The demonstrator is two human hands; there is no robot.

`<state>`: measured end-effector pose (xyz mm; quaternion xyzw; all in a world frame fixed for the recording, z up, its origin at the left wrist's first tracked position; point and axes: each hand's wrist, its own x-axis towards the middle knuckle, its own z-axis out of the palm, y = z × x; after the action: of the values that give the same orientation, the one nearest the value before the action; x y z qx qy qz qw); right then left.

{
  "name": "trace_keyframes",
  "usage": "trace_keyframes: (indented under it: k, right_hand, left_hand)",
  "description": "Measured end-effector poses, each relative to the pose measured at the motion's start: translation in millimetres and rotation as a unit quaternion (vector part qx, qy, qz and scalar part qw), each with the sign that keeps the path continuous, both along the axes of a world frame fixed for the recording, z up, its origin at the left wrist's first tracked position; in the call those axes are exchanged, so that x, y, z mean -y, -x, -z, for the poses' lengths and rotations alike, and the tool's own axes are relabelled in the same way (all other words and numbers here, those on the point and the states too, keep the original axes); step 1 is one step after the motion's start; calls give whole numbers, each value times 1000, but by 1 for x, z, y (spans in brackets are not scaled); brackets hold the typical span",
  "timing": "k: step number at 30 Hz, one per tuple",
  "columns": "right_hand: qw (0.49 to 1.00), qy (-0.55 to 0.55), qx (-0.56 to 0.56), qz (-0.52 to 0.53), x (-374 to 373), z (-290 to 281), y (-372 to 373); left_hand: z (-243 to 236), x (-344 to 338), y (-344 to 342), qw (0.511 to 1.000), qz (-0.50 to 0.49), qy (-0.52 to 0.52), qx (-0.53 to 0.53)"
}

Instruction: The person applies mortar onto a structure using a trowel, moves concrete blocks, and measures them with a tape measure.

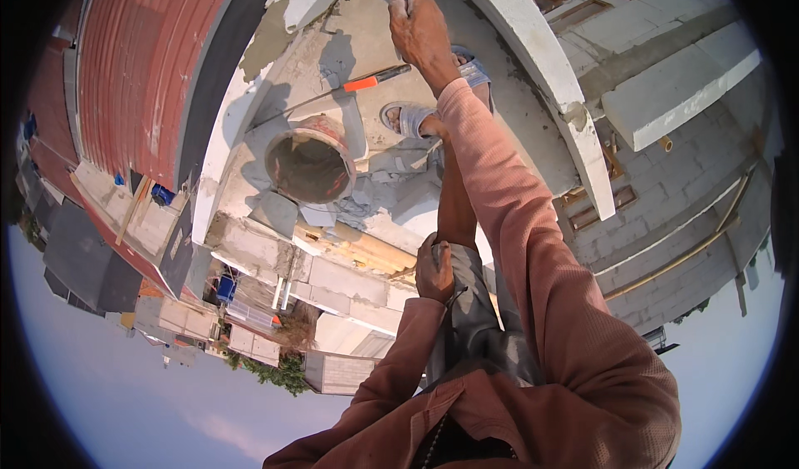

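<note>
My right hand (419,29) reaches far forward beside the white block wall, its fingers closed round something. A thin shank shows at its fingertips, but the thing itself is mostly hidden. My left hand (435,269) rests on my bent knee, holding nothing that I can see. Left of my sandalled feet stands a round, mortar-smeared bucket (333,136) with wet grey mortar (306,169) inside. Beyond it lies a long, thin tool with an orange and black handle (362,84), close to my right hand.
A curving white block wall (533,44) runs along the right, and another low wall (223,153) stands on the left. Broken block pieces (316,215) lie around the bucket. Beyond the left wall is a red corrugated roof (141,61). Rooftops and open sky lie below.
</note>
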<state>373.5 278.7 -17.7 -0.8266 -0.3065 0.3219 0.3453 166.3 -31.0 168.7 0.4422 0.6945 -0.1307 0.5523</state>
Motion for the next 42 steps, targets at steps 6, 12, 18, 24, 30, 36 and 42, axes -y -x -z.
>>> trace_keyframes:
  k: [6, 12, 18, 24, 30, 36, 42]
  right_hand:
    - [998, 53, -14, -8, -60, -71, 14]
    - [998, 40, 20, -44, -36, -80, 11]
    - [899, 46, -406, 159, -5, -50, -27]
    - [892, -58, -414, 173, -43, -11, -43]
    - [970, 66, -217, 89, -48, -59, -27]
    - [942, 30, -321, 95, -3, -102, -8]
    - [925, -9, -365, 107, -10, -53, -38]
  left_hand:
    - [14, 32, 21, 987, 119, -96, 41]
    - [5, 8, 10, 999, 45, -14, 8]
    - [3, 12, 6, 999, -16, -46, -2]
    - [9, 17, 9, 997, -43, -54, 22]
    - [9, 17, 5, 998, -49, -36, -2]
    - [16, 30, 25, 997, 10, -73, -6]
    - [0, 2, -12, 998, -55, 11, -14]
